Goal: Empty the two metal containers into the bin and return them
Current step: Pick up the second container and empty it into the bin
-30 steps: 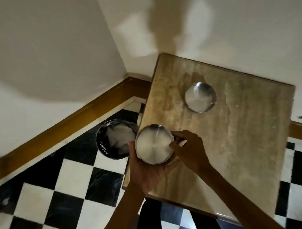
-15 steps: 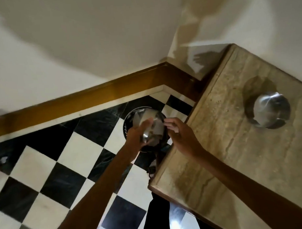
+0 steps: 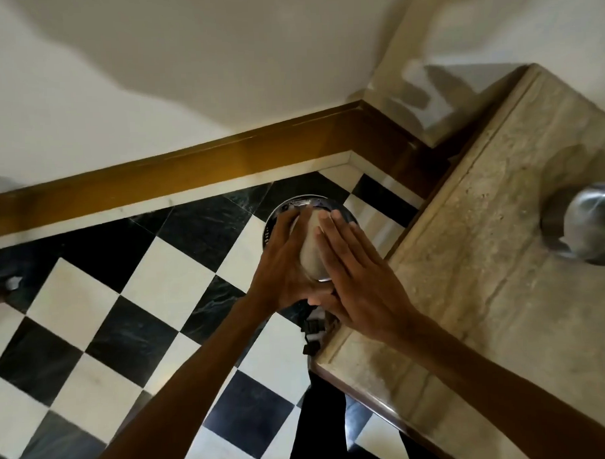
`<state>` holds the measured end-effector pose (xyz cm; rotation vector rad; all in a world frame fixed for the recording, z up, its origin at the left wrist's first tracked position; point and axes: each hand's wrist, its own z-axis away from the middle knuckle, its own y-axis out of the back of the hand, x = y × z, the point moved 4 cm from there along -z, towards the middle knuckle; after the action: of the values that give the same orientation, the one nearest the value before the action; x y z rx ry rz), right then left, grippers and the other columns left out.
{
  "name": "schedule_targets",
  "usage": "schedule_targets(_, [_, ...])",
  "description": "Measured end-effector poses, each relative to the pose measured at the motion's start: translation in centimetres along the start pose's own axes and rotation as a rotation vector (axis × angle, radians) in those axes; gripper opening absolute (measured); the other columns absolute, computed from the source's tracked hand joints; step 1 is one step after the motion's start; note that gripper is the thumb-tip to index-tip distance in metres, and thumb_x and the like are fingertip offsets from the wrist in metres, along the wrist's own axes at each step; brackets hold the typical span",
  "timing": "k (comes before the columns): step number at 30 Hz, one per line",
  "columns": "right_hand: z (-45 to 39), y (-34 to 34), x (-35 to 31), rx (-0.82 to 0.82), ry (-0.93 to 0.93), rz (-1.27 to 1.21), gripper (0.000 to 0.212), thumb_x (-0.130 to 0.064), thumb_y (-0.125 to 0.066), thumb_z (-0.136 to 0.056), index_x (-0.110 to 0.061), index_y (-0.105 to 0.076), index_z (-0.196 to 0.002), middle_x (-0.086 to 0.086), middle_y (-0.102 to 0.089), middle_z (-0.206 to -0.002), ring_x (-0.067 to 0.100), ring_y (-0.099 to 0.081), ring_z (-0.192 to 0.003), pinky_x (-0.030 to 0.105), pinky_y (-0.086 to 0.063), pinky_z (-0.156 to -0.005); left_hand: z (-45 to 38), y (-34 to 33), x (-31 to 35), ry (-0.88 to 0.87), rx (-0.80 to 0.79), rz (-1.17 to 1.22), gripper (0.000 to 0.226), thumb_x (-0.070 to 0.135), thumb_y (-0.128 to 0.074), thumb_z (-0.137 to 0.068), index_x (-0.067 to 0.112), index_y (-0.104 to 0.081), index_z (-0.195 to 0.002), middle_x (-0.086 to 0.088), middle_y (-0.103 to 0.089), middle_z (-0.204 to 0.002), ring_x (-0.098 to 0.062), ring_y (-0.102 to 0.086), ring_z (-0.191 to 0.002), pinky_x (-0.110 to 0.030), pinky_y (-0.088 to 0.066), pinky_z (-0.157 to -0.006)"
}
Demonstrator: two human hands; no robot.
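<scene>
I hold one metal container (image 3: 311, 254) upside down over the round dark bin (image 3: 307, 203) on the floor. My left hand (image 3: 283, 264) grips its left side. My right hand (image 3: 355, 268) lies flat against its upturned bottom, fingers straight and together. The bin's rim shows just beyond my fingertips; its inside is hidden by the container and hands. The second metal container (image 3: 592, 221) stands on the stone table (image 3: 466, 258) at the right edge of view.
The bin sits in the corner on a black and white checkered floor (image 3: 126, 321), close to the table's left edge. A brown wooden skirting (image 3: 189, 171) runs along the white walls. A small dark object (image 3: 313, 332) lies beside the table's near corner.
The container has been turned over above the bin. My right hand moved from beside it to lie flat on its bottom. The view swung left and closer to the bin.
</scene>
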<state>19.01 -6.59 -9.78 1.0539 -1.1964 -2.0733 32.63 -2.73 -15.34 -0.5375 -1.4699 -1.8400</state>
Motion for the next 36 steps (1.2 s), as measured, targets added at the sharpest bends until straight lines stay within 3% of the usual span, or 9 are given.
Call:
schedule_targets(3, [0.8,-0.5,0.3,-0.083,0.051,0.051,0.098,-0.074,-0.030,-0.091,-0.003,-0.016,-0.156,0.020,-0.016,-0.165,0.034,-0.012,-0.154,0.052,-0.025,-0.122,-0.1,-0.2,0.3,-0.022,0.000,-0.047,0.131,0.069,-0.086,-0.054,0.008,-0.028,-0.155,-0.016,-0.033,-0.154,-0.033,-0.037,-0.140,-0.050,-0.052,-0.106])
schedule_targets(5, [1.3,0.2,0.5,0.015,-0.011,0.006,0.093,-0.070,-0.029,-0.092,-0.002,-0.021,-0.155,0.020,-0.018,-0.164,0.034,-0.014,-0.154,0.050,-0.022,-0.124,0.3,-0.3,0.3,-0.037,0.008,-0.056,0.130,0.069,-0.084,-0.055,0.010,-0.025,-0.154,-0.019,-0.034,-0.154,-0.036,-0.038,-0.140,-0.053,-0.053,-0.104])
schedule_targets(7, [1.5,1.0,0.3,0.101,-0.008,-0.006,0.089,-0.068,-0.027,-0.094,-0.003,-0.022,-0.154,0.018,-0.016,-0.164,0.035,-0.017,-0.153,0.046,-0.019,-0.126,0.3,-0.3,0.7,-0.032,0.021,-0.036,0.129,0.067,-0.086,-0.055,0.009,-0.026,-0.153,-0.020,-0.035,-0.153,-0.034,-0.037,-0.140,-0.051,-0.052,-0.105])
schedule_targets(13, [1.7,0.5,0.4,0.006,0.011,0.011,0.092,-0.067,-0.036,-0.094,-0.003,-0.016,-0.156,0.019,-0.018,-0.165,0.034,-0.016,-0.154,0.048,-0.018,-0.125,0.5,-0.6,1.8,-0.058,0.074,-0.039,0.123,0.074,-0.075,-0.057,0.008,-0.029,-0.150,-0.011,-0.030,-0.151,-0.029,-0.034,-0.138,-0.042,-0.044,-0.105])
schedule_targets(21, [1.8,0.8,0.2,0.094,-0.002,0.063,0.093,-0.069,-0.041,-0.091,-0.004,-0.021,-0.155,0.020,-0.023,-0.164,0.035,-0.018,-0.153,0.049,-0.018,-0.125,0.2,-0.5,2.6,-0.074,0.121,-0.038,0.111,0.074,-0.065,-0.063,0.014,-0.028,-0.149,-0.013,-0.032,-0.151,-0.032,-0.034,-0.138,-0.054,-0.046,-0.106])
schedule_targets(24, [2.1,0.1,-0.1,0.003,0.036,0.074,0.101,-0.073,-0.042,-0.089,-0.002,-0.015,-0.156,0.023,-0.020,-0.164,0.037,-0.016,-0.153,0.053,-0.021,-0.123,0.4,-0.9,3.0,-0.098,0.119,-0.050,0.110,0.072,-0.068,-0.064,0.017,-0.026,-0.150,-0.008,-0.030,-0.150,-0.032,-0.035,-0.138,-0.061,-0.049,-0.105])
schedule_targets(27, [2.2,1.1,0.2,0.097,-0.035,0.025,0.096,-0.072,-0.031,-0.091,-0.002,-0.019,-0.156,0.020,-0.020,-0.164,0.034,-0.016,-0.153,0.048,-0.015,-0.126,0.6,-0.8,2.5,-0.063,0.163,0.012,0.110,0.084,-0.059,-0.072,0.013,-0.028,-0.150,-0.017,-0.032,-0.151,-0.036,-0.041,-0.137,-0.057,-0.053,-0.102])
schedule_targets(30, [2.3,0.6,0.6,-0.011,0.029,0.042,0.094,-0.072,-0.030,-0.092,-0.006,-0.015,-0.157,0.018,-0.018,-0.166,0.033,-0.014,-0.154,0.050,-0.016,-0.125,0.5,-0.8,1.8,-0.056,0.142,-0.042,0.117,0.089,-0.056,-0.071,0.006,-0.032,-0.150,-0.023,-0.037,-0.150,-0.033,-0.042,-0.136,-0.052,-0.054,-0.103])
schedule_targets(36, [5.7,3.1,2.5,0.296,-0.332,-0.595,0.071,-0.057,-0.031,-0.097,-0.019,-0.021,-0.157,0.007,-0.020,-0.167,0.019,-0.020,-0.153,0.032,-0.030,-0.118,2.1,-0.2,3.8,0.072,0.131,0.193,0.110,0.078,-0.074,-0.061,0.017,-0.039,-0.145,-0.013,-0.043,-0.148,-0.033,-0.047,-0.133,-0.042,-0.049,-0.105])
